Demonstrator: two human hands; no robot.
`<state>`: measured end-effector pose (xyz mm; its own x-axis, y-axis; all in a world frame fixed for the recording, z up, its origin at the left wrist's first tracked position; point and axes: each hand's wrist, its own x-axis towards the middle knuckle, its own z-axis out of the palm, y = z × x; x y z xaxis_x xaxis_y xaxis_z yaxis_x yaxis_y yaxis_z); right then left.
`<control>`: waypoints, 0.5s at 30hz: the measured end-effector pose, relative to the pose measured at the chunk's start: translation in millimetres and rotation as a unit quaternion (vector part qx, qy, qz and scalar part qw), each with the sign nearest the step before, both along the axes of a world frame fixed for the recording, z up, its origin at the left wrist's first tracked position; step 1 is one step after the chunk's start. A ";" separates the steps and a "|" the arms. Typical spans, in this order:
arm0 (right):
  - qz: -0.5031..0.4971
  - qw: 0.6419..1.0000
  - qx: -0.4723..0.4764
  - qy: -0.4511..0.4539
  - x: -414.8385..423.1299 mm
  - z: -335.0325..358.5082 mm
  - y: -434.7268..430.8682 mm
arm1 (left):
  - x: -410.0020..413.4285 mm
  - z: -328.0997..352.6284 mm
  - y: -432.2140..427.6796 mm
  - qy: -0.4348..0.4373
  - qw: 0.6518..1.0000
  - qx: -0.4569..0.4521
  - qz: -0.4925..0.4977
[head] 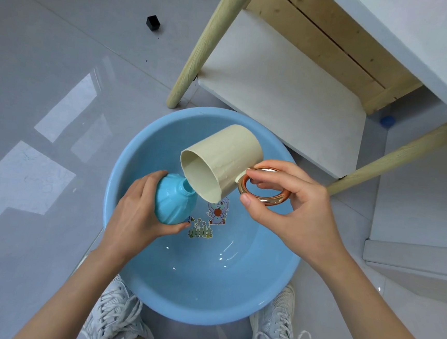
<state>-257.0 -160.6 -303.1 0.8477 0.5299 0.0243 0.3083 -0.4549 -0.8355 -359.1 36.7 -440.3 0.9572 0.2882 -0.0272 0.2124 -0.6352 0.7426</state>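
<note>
The right hand (289, 210) pinches the mug (226, 153) by its handle (273, 202), lip tipped left over the bottle (173, 202), which the left hand (134, 213) grips.

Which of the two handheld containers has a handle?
The beige cup in the right hand, by its copper ring handle; the blue bottle has none.

Left grip (134, 213) curled, fingers wrapped; right grip (294, 210) pinching, thumb against fingers; bare forearms converge.
</note>
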 end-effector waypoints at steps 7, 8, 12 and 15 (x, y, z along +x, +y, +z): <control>0.004 1.000 -0.009 -0.014 -0.4 1.0 -0.1 | -0.2 -0.6 0.1 -0.001 1.000 0.000 -0.001; 0.005 1.000 -0.008 -0.017 -0.5 1.2 0.0 | -0.2 -0.3 -0.1 0.000 1.000 0.000 -0.001; 0.008 1.000 -0.014 -0.026 -0.5 1.4 0.1 | 0.0 -0.7 0.1 -0.002 1.000 0.000 -0.002; 0.010 0.999 -0.018 -0.032 -0.9 1.9 0.0 | -0.1 -0.9 0.2 -0.003 1.000 0.000 -0.002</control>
